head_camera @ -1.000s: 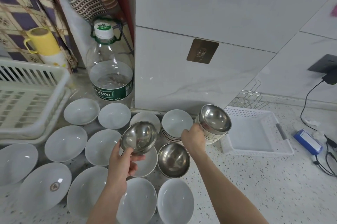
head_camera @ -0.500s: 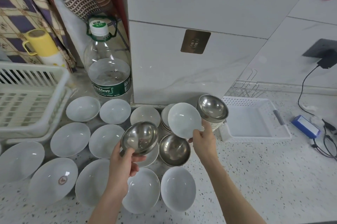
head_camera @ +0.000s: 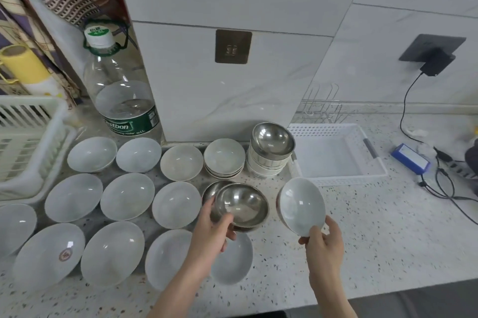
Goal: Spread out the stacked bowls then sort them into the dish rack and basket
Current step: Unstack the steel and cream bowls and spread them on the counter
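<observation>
My left hand (head_camera: 210, 232) grips a steel bowl (head_camera: 241, 205) by its near rim, held just over another steel bowl (head_camera: 210, 189) resting on the counter. My right hand (head_camera: 323, 242) holds a white bowl (head_camera: 301, 207) tilted on edge above the bare counter, right of the steel bowls. Several white bowls (head_camera: 126, 197) lie spread over the left of the counter. A short stack of white bowls (head_camera: 224, 160) and a taller stack topped by a steel bowl (head_camera: 273, 140) stand by the wall. The white basket (head_camera: 336, 154) is at the right, the dish rack (head_camera: 25, 136) at the left.
A large water bottle (head_camera: 121, 95) stands behind the bowls. A yellow cup (head_camera: 20, 64) is behind the rack. A wire rack (head_camera: 320, 108) sits behind the basket. A blue box (head_camera: 411, 161), cables (head_camera: 442, 185) and a wall charger (head_camera: 435, 61) are at the far right.
My right hand took a white bowl off the short stack and carried it right and toward me. My left hand moved its steel bowl right, over the steel bowl on the counter.
</observation>
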{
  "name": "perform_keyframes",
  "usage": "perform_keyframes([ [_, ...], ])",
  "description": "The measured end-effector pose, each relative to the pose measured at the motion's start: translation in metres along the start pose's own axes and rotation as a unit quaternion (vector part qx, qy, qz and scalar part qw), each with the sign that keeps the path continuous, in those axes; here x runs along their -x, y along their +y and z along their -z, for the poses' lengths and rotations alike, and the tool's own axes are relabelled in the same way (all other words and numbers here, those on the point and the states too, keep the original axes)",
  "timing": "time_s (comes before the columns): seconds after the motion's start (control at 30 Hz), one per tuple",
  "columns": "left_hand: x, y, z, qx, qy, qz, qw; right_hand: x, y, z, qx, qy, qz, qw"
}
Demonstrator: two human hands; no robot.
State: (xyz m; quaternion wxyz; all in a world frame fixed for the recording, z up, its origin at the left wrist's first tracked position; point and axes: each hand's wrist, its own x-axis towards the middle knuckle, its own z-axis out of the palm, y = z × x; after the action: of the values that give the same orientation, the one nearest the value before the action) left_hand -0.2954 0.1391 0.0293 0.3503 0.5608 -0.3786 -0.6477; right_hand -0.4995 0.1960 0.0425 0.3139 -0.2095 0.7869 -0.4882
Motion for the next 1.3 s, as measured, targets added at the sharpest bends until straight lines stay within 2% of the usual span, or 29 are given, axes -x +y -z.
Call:
perform_keyframes([
  [0.2,-0.010,-0.023,-0.065,-0.072,-0.002,0.012,0.997,-0.033,0.009,0.033,0.002,-0.015,-0.021,1.000],
  [0.33,-0.020,-0.035,-0.096,-0.118,0.040,0.014,0.992,-0.053,0.016,0.056,0.015,-0.052,-0.019,0.998],
  [0.53,-0.037,-0.040,-0.130,-0.105,0.111,0.017,0.988,-0.082,0.026,0.082,0.033,-0.109,-0.029,0.993],
  [0.87,-0.047,-0.048,-0.145,-0.117,0.191,0.043,0.974,-0.106,0.024,0.103,0.070,-0.190,-0.006,0.979],
  [1.0,-0.050,-0.055,-0.143,-0.092,0.218,0.085,0.968,-0.108,0.021,0.105,0.085,-0.225,0.004,0.971],
  [1.3,-0.035,-0.051,-0.141,-0.038,0.198,0.095,0.975,-0.102,0.025,0.098,0.119,-0.248,0.027,0.961],
])
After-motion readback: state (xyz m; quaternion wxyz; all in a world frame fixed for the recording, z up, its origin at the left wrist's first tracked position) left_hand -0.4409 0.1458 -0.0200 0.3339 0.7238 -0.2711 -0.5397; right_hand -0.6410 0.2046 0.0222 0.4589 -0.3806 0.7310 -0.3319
